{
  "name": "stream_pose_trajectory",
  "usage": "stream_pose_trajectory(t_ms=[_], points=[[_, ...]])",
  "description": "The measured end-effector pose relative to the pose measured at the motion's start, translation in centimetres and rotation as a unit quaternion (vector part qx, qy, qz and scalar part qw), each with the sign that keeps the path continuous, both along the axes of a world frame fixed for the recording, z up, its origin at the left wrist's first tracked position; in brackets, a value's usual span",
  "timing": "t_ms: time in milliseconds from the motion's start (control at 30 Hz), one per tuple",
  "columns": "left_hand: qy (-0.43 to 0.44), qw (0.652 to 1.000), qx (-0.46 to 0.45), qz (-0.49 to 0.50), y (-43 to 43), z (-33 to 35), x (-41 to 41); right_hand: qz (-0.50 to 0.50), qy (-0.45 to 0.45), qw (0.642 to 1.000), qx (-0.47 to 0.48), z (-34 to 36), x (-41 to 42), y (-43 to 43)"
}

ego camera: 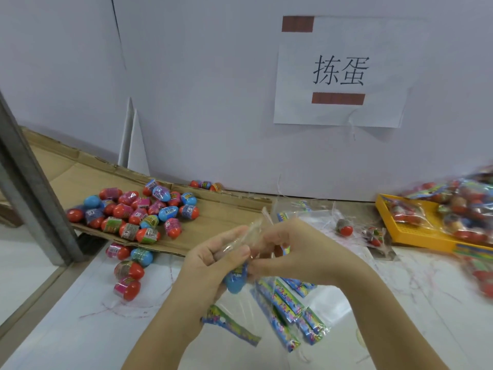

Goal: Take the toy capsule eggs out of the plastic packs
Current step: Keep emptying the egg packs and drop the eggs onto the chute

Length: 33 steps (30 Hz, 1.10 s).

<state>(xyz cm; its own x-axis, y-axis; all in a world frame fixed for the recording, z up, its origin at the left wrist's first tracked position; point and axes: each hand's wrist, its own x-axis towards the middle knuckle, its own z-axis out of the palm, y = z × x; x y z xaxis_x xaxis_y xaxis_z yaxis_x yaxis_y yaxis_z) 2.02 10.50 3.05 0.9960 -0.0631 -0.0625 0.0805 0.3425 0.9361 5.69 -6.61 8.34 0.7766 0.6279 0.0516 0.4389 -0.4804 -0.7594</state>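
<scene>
Just right of the cardboard sheet (226, 217), the left hand (213, 260) grips a clear plastic pack (254, 229) holding a blue capsule egg (236, 283), the right hand (293, 249) pinches its film; the egg is judged light, hard and slick, best squeezed through the soft film.

Left hand (213, 260): raised mid-frame, palm turned inward, fingers curled round a plastic pack (254, 231).
Right hand (298, 249): fingertips meet the left's (almost knuckle to knuckle), pinching the same pack.
Forearms (386, 316): bare, rising from the lower edge, converging toward the wrists.
</scene>
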Motion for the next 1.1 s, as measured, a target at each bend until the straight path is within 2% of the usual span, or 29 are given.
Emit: stream_pose_trajectory(t_ms=[100,167,233,333,500,633,800,933,1100], points=[[0.054,0.999,-0.007,0.003,-0.3,0.7,0.9,-0.009,0.007,1.000,0.009,-0.3,0.1,0.1],[0.097,0.991,-0.086,0.014,-0.1,1.0,1.0,-0.059,0.005,0.996,0.072,-0.5,0.4,0.2],[0.074,0.980,-0.186,0.017,-0.1,1.2,0.5,-0.117,0.012,0.981,0.156,-0.6,0.8,0.3],[0.070,0.977,-0.172,0.107,-0.4,-0.1,0.3,-0.161,-0.001,0.963,0.218,-1.0,0.8,0.6],[0.086,0.977,-0.160,0.113,-1.3,-0.4,-0.1,-0.182,-0.035,0.966,0.180,-1.5,0.5,1.1],[0.075,0.981,-0.164,0.072,-0.8,-0.9,0.2,-0.174,-0.043,0.972,0.149,-1.4,0.5,1.0],[0.051,0.985,-0.142,0.083,-0.6,-0.9,0.2,-0.154,-0.009,0.983,0.095,-0.9,0.5,0.2],[0.027,0.990,-0.104,0.089,-0.4,-0.9,0.2,-0.106,0.038,0.989,0.092,-0.3,0.5,-0.3],[0.041,0.991,-0.072,0.106,-0.4,-0.9,0.2,-0.037,0.087,0.994,0.061,0.2,0.5,-1.3]])
